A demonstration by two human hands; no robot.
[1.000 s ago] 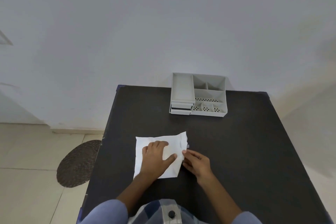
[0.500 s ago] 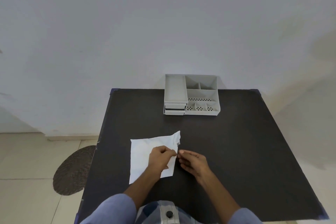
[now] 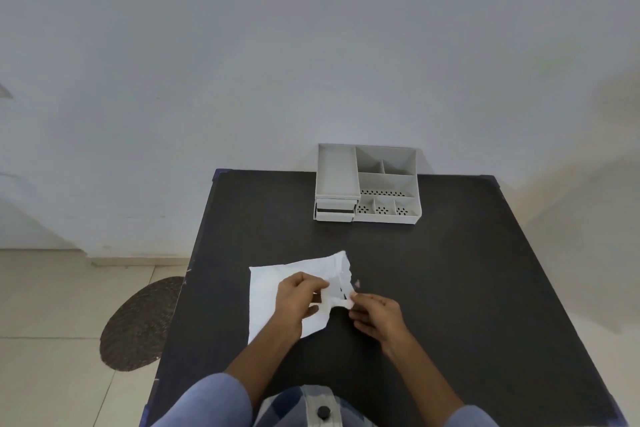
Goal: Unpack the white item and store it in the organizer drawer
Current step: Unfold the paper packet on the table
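Note:
A white paper package (image 3: 270,291) lies on the black table (image 3: 450,288) in front of me, its right edge crumpled and torn. My left hand (image 3: 298,302) pinches the package near that torn edge. My right hand (image 3: 377,319) pinches a white strip of the same edge and pulls it to the right. What is inside the package is hidden. The grey organizer (image 3: 369,184) stands at the table's far edge against the wall, with its small drawers (image 3: 334,210) at its front left.
A tiny torn scrap (image 3: 357,283) lies on the table just right of the package. A dark round mat (image 3: 142,322) lies on the tiled floor to the left of the table. The wall rises directly behind the organizer.
My left hand went from lying flat on the package to pinching its right edge. Both hands have pulled that edge apart, so it is now crumpled and torn.

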